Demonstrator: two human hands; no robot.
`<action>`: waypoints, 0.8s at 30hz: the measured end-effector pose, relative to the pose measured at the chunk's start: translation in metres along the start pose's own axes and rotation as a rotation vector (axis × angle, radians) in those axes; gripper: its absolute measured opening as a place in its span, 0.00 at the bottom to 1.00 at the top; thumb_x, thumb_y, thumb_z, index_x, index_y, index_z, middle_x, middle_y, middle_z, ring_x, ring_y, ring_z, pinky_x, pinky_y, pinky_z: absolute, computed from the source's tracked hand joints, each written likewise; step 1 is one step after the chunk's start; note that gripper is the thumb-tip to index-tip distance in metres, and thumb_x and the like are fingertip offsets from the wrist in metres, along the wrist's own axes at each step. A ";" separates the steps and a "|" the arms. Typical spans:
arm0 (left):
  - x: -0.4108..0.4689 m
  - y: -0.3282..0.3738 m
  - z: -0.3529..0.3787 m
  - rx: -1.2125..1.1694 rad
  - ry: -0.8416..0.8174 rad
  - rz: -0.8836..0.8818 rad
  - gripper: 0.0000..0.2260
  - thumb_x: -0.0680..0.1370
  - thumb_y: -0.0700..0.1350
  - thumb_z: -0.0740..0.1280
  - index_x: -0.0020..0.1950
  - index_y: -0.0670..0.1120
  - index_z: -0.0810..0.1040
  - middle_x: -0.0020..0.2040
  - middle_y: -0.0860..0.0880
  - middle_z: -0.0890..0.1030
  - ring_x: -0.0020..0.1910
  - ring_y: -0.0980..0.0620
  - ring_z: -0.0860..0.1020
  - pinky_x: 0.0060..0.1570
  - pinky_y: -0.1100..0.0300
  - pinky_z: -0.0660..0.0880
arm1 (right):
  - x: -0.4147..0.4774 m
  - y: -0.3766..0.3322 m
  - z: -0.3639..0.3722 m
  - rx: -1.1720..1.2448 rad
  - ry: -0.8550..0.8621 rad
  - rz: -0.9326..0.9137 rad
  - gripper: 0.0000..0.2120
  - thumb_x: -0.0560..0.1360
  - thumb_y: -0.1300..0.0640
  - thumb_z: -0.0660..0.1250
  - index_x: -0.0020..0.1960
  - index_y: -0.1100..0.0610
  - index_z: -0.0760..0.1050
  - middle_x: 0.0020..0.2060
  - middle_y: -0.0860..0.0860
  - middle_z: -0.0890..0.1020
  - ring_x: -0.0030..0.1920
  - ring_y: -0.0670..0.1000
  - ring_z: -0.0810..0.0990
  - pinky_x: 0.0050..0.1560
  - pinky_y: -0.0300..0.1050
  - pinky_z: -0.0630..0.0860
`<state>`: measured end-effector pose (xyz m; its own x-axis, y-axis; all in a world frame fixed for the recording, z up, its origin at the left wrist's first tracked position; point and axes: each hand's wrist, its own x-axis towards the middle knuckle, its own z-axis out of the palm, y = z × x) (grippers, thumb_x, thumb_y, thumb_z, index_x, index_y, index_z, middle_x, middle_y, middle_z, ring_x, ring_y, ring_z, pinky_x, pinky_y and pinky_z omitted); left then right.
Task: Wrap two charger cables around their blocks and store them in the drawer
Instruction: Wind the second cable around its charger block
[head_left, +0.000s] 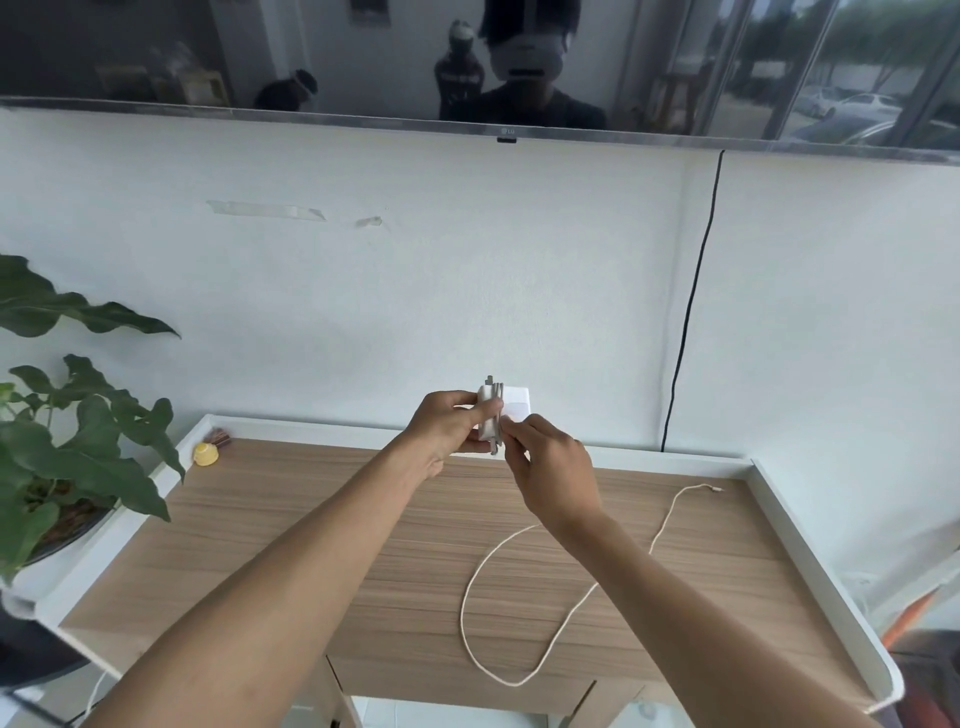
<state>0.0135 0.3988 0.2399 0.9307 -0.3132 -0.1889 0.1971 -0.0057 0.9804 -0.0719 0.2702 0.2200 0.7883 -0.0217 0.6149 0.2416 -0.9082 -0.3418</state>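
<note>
A white charger block (488, 415) with grey cable turns wound round it is held up above the back of the wooden table (311, 545). My left hand (447, 434) grips the block from the left. My right hand (550, 467) pinches the cable at the block's right side. A second white block (517, 402) shows just behind the first; whether it stands on the table's back rim I cannot tell. A loose cream cable (498, 613) loops across the table's right half, its plug end (714, 488) near the right rim. An open drawer (467, 714) shows under the front edge.
The table has a raised white rim (810, 535). A small yellow object (207, 453) and a brown item (221, 438) lie at its back left corner. A potted plant (67, 441) stands to the left. A black cable (691, 312) hangs down the wall from a screen (467, 67).
</note>
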 end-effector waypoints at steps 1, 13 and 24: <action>-0.001 0.001 0.000 0.008 -0.005 -0.001 0.15 0.74 0.45 0.73 0.56 0.37 0.80 0.46 0.38 0.84 0.37 0.44 0.84 0.42 0.52 0.82 | 0.000 0.000 -0.001 -0.015 0.008 -0.023 0.10 0.77 0.54 0.59 0.46 0.55 0.78 0.32 0.49 0.75 0.26 0.56 0.73 0.23 0.43 0.67; -0.001 0.007 0.000 0.059 0.072 0.058 0.13 0.75 0.45 0.73 0.53 0.36 0.80 0.41 0.39 0.83 0.36 0.43 0.84 0.39 0.51 0.83 | -0.013 0.005 0.004 0.102 0.027 -0.021 0.11 0.78 0.58 0.64 0.58 0.53 0.79 0.37 0.48 0.78 0.26 0.49 0.71 0.26 0.44 0.71; -0.005 0.006 0.008 -0.017 0.045 0.067 0.10 0.75 0.46 0.72 0.47 0.38 0.81 0.42 0.39 0.83 0.36 0.43 0.83 0.37 0.53 0.82 | -0.015 0.008 0.003 0.624 -0.028 0.443 0.05 0.75 0.57 0.70 0.40 0.55 0.79 0.20 0.42 0.70 0.23 0.45 0.63 0.27 0.35 0.62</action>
<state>0.0077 0.3923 0.2469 0.9549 -0.2690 -0.1258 0.1389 0.0304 0.9898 -0.0799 0.2644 0.2065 0.8982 -0.3103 0.3112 0.1678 -0.4124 -0.8954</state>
